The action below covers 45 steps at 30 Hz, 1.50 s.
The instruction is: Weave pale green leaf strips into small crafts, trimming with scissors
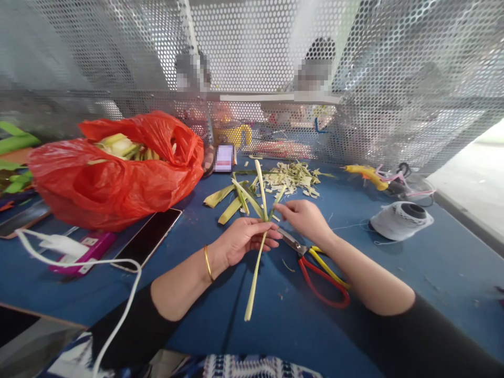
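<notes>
My left hand (252, 236), with a gold bangle at the wrist, pinches a small bundle of pale green leaf strips (256, 278) where they cross. One strip hangs down toward me, and others fan upward and away. My right hand (303, 215) closes its thumb and finger on a short green strip (280, 197) at the bundle's right side. Under my right forearm lie scissors (301, 249) with one red and one yellow handle. Just beyond my hands, cut leaf pieces (230, 210) rest on the blue table.
A red plastic bag (129, 178) of leaf stalks stands at left, near a dark phone (151, 239), a purple power strip (82, 254) and a white cable (136, 278). Leaf scraps (293, 177) lie ahead. A thread spool (401, 220) sits right. Behind a perforated metal screen (252, 47) are people.
</notes>
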Each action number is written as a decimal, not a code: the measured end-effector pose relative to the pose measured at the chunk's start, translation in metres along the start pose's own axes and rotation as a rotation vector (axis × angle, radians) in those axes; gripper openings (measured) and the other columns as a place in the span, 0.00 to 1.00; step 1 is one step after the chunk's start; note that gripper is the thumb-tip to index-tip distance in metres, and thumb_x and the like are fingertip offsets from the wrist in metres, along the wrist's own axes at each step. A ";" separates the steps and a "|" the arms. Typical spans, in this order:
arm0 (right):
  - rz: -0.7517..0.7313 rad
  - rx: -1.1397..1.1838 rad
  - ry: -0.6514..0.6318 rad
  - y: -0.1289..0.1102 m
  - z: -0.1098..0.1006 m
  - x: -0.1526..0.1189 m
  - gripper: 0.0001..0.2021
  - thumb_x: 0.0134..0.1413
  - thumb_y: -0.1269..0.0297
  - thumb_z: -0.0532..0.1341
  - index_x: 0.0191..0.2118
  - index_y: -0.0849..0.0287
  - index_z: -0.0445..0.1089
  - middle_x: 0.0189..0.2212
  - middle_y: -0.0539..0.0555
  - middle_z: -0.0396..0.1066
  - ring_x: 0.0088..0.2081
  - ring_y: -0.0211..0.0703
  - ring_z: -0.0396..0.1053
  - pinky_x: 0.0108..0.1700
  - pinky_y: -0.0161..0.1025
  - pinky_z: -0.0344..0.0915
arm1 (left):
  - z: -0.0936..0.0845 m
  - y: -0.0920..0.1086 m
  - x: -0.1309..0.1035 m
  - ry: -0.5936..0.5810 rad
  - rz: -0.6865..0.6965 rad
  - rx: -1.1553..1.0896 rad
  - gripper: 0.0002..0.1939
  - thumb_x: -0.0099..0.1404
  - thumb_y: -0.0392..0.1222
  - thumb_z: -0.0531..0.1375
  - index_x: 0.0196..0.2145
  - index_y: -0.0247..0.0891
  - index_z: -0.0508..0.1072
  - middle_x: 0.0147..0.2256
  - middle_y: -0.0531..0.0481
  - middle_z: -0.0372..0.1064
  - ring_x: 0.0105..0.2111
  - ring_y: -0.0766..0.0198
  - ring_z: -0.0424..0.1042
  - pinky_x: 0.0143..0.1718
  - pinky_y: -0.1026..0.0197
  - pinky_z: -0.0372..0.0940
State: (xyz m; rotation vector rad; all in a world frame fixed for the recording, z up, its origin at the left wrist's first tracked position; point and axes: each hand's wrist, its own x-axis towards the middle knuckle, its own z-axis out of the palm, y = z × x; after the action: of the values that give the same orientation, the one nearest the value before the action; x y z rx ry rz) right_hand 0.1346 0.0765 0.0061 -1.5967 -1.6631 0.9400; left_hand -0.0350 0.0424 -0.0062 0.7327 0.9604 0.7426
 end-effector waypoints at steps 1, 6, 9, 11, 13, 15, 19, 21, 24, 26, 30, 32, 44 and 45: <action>-0.091 -0.069 0.077 -0.003 -0.002 -0.002 0.22 0.49 0.47 0.63 0.15 0.55 0.61 0.12 0.46 0.55 0.19 0.35 0.54 0.24 0.37 0.50 | 0.000 0.000 0.001 0.021 0.000 0.000 0.07 0.65 0.36 0.62 0.31 0.32 0.78 0.28 0.45 0.79 0.23 0.67 0.75 0.28 0.68 0.68; -0.280 0.120 0.033 -0.012 0.007 -0.015 0.11 0.48 0.53 0.62 0.31 0.56 0.69 0.25 0.47 0.68 0.22 0.35 0.60 0.26 0.36 0.56 | 0.003 -0.002 0.001 0.044 -0.018 0.054 0.07 0.65 0.34 0.61 0.29 0.31 0.78 0.26 0.45 0.78 0.22 0.67 0.75 0.25 0.67 0.66; -0.287 0.103 0.035 -0.010 0.017 -0.017 0.09 0.48 0.58 0.62 0.25 0.56 0.66 0.20 0.45 0.63 0.22 0.34 0.57 0.26 0.35 0.53 | 0.004 -0.003 0.000 0.013 -0.026 0.058 0.06 0.63 0.36 0.64 0.30 0.31 0.78 0.26 0.44 0.78 0.22 0.67 0.75 0.25 0.68 0.66; -0.284 0.138 0.049 -0.007 0.020 -0.016 0.09 0.49 0.59 0.60 0.23 0.56 0.65 0.18 0.45 0.61 0.22 0.35 0.57 0.26 0.35 0.54 | 0.004 -0.002 -0.001 0.002 -0.041 0.021 0.06 0.62 0.37 0.65 0.30 0.31 0.78 0.27 0.45 0.78 0.22 0.68 0.74 0.23 0.69 0.65; -0.280 0.214 0.048 -0.006 0.018 -0.014 0.09 0.49 0.58 0.61 0.25 0.57 0.67 0.19 0.45 0.63 0.23 0.36 0.59 0.27 0.36 0.57 | 0.003 0.001 -0.001 0.020 -0.063 -0.035 0.08 0.65 0.38 0.63 0.30 0.31 0.77 0.27 0.45 0.77 0.21 0.69 0.74 0.22 0.70 0.65; -0.343 0.234 0.034 -0.007 0.013 -0.014 0.08 0.50 0.58 0.62 0.27 0.57 0.69 0.20 0.47 0.65 0.23 0.37 0.60 0.28 0.37 0.59 | 0.001 0.005 0.000 0.059 -0.075 -0.096 0.11 0.68 0.39 0.60 0.30 0.31 0.77 0.27 0.45 0.77 0.21 0.70 0.73 0.20 0.71 0.64; -0.750 -0.088 -0.078 -0.013 -0.004 -0.018 0.09 0.59 0.62 0.58 0.30 0.57 0.72 0.27 0.52 0.70 0.29 0.39 0.65 0.31 0.37 0.60 | -0.005 0.010 0.004 0.152 -0.055 -0.203 0.11 0.69 0.37 0.58 0.30 0.31 0.76 0.26 0.48 0.75 0.17 0.74 0.68 0.14 0.73 0.58; -0.965 -0.392 -0.139 -0.015 -0.010 -0.020 0.13 0.63 0.65 0.53 0.31 0.57 0.73 0.29 0.54 0.71 0.29 0.38 0.65 0.31 0.37 0.58 | -0.008 0.012 0.006 0.180 -0.027 -0.236 0.11 0.69 0.37 0.58 0.30 0.31 0.76 0.23 0.51 0.73 0.15 0.77 0.65 0.12 0.75 0.54; -1.156 -0.730 -0.135 -0.013 -0.010 -0.020 0.16 0.65 0.72 0.49 0.30 0.60 0.71 0.27 0.54 0.70 0.26 0.37 0.63 0.30 0.37 0.55 | -0.010 0.014 0.006 0.211 0.006 -0.284 0.13 0.70 0.36 0.57 0.28 0.31 0.74 0.22 0.53 0.71 0.15 0.78 0.64 0.12 0.76 0.54; -1.227 -0.819 -0.125 -0.010 -0.005 -0.020 0.17 0.65 0.74 0.49 0.28 0.60 0.70 0.26 0.54 0.70 0.25 0.38 0.63 0.31 0.38 0.55 | -0.009 0.017 0.005 0.225 -0.001 -0.319 0.13 0.70 0.35 0.56 0.27 0.32 0.73 0.23 0.52 0.72 0.16 0.77 0.66 0.13 0.76 0.57; -1.247 -0.855 -0.201 -0.007 0.004 -0.021 0.16 0.63 0.75 0.49 0.27 0.60 0.69 0.27 0.54 0.72 0.26 0.39 0.65 0.31 0.38 0.56 | -0.005 0.021 0.000 0.223 -0.069 -0.381 0.14 0.72 0.35 0.54 0.28 0.32 0.71 0.25 0.51 0.74 0.15 0.76 0.67 0.15 0.74 0.62; -1.180 -0.794 -0.283 -0.009 0.003 -0.023 0.15 0.61 0.77 0.50 0.28 0.60 0.70 0.28 0.54 0.73 0.28 0.39 0.66 0.32 0.38 0.57 | -0.003 0.022 -0.001 0.209 -0.074 -0.385 0.15 0.72 0.35 0.53 0.27 0.32 0.70 0.23 0.51 0.73 0.15 0.76 0.67 0.16 0.74 0.64; -0.155 0.273 -0.093 -0.010 0.009 -0.008 0.17 0.43 0.47 0.63 0.24 0.58 0.67 0.20 0.48 0.67 0.22 0.37 0.65 0.28 0.37 0.65 | 0.001 0.009 -0.001 0.100 0.005 -0.044 0.12 0.68 0.35 0.58 0.27 0.30 0.75 0.23 0.48 0.75 0.17 0.72 0.71 0.19 0.72 0.65; -0.136 0.319 -0.089 -0.009 0.013 -0.008 0.18 0.42 0.46 0.64 0.24 0.57 0.67 0.19 0.47 0.66 0.21 0.37 0.65 0.28 0.37 0.65 | 0.001 0.008 -0.001 0.072 -0.012 -0.043 0.11 0.68 0.35 0.59 0.28 0.30 0.75 0.24 0.48 0.75 0.18 0.72 0.71 0.20 0.72 0.66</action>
State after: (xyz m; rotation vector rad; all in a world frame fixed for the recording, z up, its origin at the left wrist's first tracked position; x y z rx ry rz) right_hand 0.1198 0.0681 0.0069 -1.2312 -1.5659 1.1542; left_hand -0.0366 0.0456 0.0015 0.6657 1.0100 0.7810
